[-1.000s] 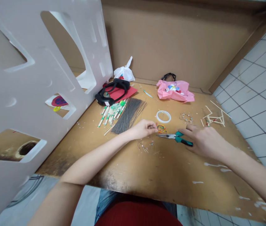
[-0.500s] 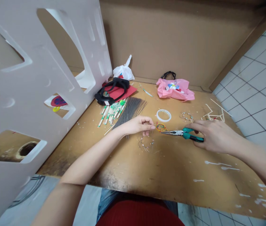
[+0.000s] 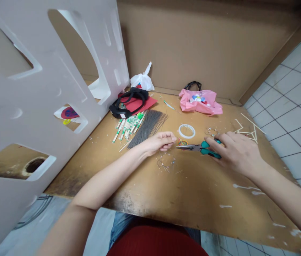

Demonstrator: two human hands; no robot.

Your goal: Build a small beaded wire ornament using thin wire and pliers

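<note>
On my feed the right hand (image 3: 235, 151) is curled round teal-handled, long-nosed metal pliers (image 3: 201, 147), their tips pointing left, near the left hand (image 3: 163, 142), whose fingertips are pinched together; I can't tell what they grip. A thin beaded wire loop (image 3: 172, 162) lies nearer me on the brown wooden table (image 3: 193, 199).

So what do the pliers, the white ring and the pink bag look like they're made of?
Pliers: steel-like metal, judging by the grey sheen; the teal and black handles look like plastic or rubber.
White ring: probably smooth plastic, given its even, pale surface, though card is possible.
Pink bag: likely thin plastic film, as it crumples in soft folds.
</note>
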